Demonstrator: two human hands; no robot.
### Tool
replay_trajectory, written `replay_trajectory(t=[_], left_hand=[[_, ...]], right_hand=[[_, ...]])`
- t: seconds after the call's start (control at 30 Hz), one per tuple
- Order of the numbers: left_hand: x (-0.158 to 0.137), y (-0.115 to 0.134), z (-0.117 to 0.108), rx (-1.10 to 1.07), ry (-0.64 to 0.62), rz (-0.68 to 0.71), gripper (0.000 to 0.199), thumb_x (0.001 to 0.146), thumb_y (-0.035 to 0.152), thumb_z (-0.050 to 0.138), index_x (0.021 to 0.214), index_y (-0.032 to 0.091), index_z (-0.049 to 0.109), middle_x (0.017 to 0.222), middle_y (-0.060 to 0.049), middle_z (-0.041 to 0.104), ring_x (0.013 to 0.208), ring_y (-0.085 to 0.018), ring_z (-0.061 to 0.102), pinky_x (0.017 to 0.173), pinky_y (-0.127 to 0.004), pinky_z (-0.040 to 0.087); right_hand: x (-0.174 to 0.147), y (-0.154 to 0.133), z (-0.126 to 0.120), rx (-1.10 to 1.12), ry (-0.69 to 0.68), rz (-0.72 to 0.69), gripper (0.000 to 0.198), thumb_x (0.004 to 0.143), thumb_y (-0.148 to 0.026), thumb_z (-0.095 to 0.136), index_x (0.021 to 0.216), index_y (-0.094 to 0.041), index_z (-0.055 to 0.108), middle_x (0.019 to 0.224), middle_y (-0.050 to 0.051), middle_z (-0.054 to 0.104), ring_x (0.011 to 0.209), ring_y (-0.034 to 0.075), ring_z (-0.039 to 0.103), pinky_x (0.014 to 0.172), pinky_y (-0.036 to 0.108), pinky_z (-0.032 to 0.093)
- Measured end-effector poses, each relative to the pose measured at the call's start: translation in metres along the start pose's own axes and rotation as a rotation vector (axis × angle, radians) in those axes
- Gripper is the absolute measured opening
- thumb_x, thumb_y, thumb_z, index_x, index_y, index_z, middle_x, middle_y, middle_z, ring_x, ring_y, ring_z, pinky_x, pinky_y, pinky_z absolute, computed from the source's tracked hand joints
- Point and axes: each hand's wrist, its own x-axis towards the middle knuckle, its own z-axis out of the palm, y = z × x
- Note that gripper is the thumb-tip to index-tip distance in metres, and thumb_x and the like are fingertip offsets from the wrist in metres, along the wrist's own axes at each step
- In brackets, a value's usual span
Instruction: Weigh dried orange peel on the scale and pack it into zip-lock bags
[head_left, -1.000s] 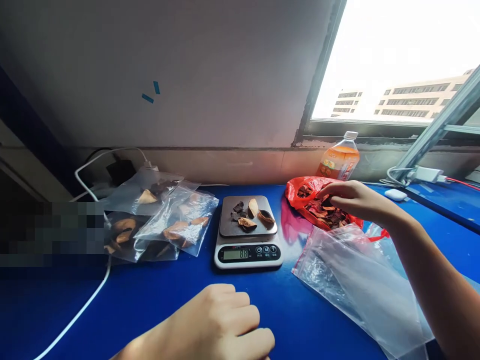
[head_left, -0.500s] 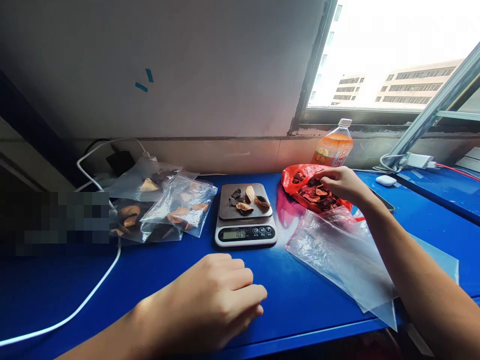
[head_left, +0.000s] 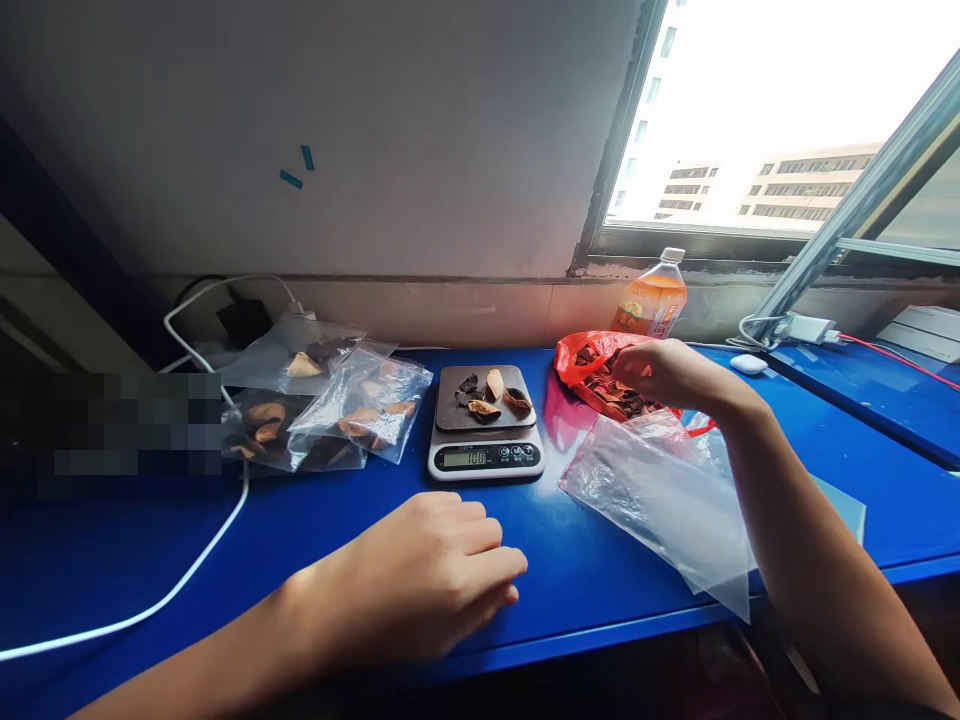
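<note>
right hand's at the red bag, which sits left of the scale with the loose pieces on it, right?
Not quite: in the head view the red bag sits right of the scale. The right hand and loose pieces are as you say.

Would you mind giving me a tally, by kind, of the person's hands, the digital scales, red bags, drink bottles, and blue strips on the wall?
Hands: 2 (left hand, right hand)
Digital scale: 1
Red bag: 1
Drink bottle: 1
Blue strips on the wall: 2
Total: 7
</note>
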Motion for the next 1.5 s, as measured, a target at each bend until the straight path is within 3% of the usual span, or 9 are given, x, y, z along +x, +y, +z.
replay_trajectory(t=[0.07, 0.13, 0.37, 0.53, 0.7, 0.83, 1.0, 1.2, 1.5], left_hand=[[0.001, 0.001, 0.000, 0.017, -0.005, 0.011, 0.013, 0.091, 0.015, 0.054, 0.084, 0.018, 0.064, 0.071, 0.000, 0.063, 0.059, -0.016, 0.052, 0.052, -0.033, 0.035], [0.002, 0.001, 0.000, 0.023, -0.014, 0.016, 0.013, 0.091, 0.015, 0.054, 0.084, 0.018, 0.064, 0.071, 0.000, 0.064, 0.059, -0.016, 0.052, 0.053, -0.033, 0.036], [0.002, -0.001, 0.001, 0.024, -0.060, 0.014, 0.011, 0.091, 0.017, 0.055, 0.086, 0.018, 0.065, 0.073, 0.000, 0.065, 0.060, -0.016, 0.054, 0.053, -0.033, 0.037], [0.001, -0.003, 0.001, 0.021, -0.054, 0.012, 0.011, 0.091, 0.017, 0.055, 0.084, 0.018, 0.064, 0.071, 0.000, 0.065, 0.060, -0.016, 0.055, 0.053, -0.032, 0.038], [0.001, -0.002, 0.000, 0.010, -0.012, 0.012, 0.013, 0.092, 0.016, 0.053, 0.090, 0.017, 0.066, 0.073, -0.001, 0.066, 0.060, -0.017, 0.057, 0.052, -0.032, 0.041], [0.001, -0.002, 0.002, -0.117, 0.238, -0.051, 0.020, 0.094, 0.014, 0.048, 0.106, 0.016, 0.064, 0.081, -0.004, 0.071, 0.069, -0.016, 0.064, 0.063, -0.028, 0.051], [0.002, -0.007, 0.002, -0.320, 0.560, -0.399, 0.021, 0.093, 0.007, 0.049, 0.108, 0.018, 0.060, 0.089, 0.000, 0.070, 0.075, -0.011, 0.067, 0.070, -0.020, 0.053], [0.003, -0.011, 0.002, -0.362, 0.426, -0.417, 0.013, 0.092, 0.010, 0.055, 0.097, 0.018, 0.064, 0.090, 0.000, 0.069, 0.080, -0.011, 0.066, 0.071, -0.022, 0.052], [0.000, -0.014, 0.005, -0.320, 0.517, -0.347, 0.009, 0.091, 0.009, 0.059, 0.094, 0.017, 0.063, 0.086, 0.002, 0.070, 0.073, -0.009, 0.066, 0.069, -0.018, 0.051]], right_hand=[[-0.007, -0.024, -0.003, 0.082, -0.207, -0.163, 0.014, 0.079, -0.016, 0.056, 0.082, -0.020, 0.069, 0.079, 0.004, 0.071, 0.067, 0.015, 0.063, 0.058, 0.024, 0.043], [-0.012, -0.043, 0.003, 0.061, -0.324, -0.192, 0.017, 0.077, -0.016, 0.061, 0.090, -0.023, 0.070, 0.078, 0.003, 0.071, 0.066, 0.016, 0.063, 0.053, 0.024, 0.040], [-0.008, -0.050, 0.035, 0.071, -0.283, -0.174, 0.011, 0.075, -0.013, 0.066, 0.076, -0.025, 0.067, 0.066, 0.003, 0.065, 0.051, 0.016, 0.054, 0.048, 0.029, 0.035], [-0.003, -0.048, 0.031, 0.054, -0.400, -0.166, 0.018, 0.075, -0.009, 0.060, 0.076, -0.026, 0.066, 0.071, 0.004, 0.066, 0.054, 0.016, 0.053, 0.049, 0.029, 0.033], [0.000, -0.059, 0.023, 0.197, -0.441, -0.339, 0.012, 0.082, -0.011, 0.058, 0.079, -0.021, 0.065, 0.084, 0.005, 0.066, 0.072, 0.017, 0.060, 0.063, 0.030, 0.045], [-0.005, -0.080, 0.019, 0.479, -0.351, -0.541, 0.006, 0.089, -0.019, 0.060, 0.084, -0.018, 0.063, 0.091, 0.005, 0.064, 0.080, 0.015, 0.060, 0.075, 0.028, 0.049], [-0.012, -0.107, 0.030, 0.746, -0.149, -0.607, 0.006, 0.090, -0.018, 0.059, 0.084, -0.017, 0.058, 0.083, 0.002, 0.064, 0.074, 0.012, 0.057, 0.068, 0.024, 0.047], [-0.012, -0.119, 0.049, 0.831, 0.050, -0.604, 0.006, 0.087, -0.012, 0.058, 0.084, -0.017, 0.056, 0.081, 0.001, 0.062, 0.074, 0.012, 0.056, 0.067, 0.025, 0.046], [-0.020, -0.134, 0.068, 0.889, 0.321, -0.653, 0.012, 0.084, -0.012, 0.057, 0.089, -0.020, 0.051, 0.088, 0.004, 0.060, 0.078, 0.013, 0.056, 0.069, 0.027, 0.049]])
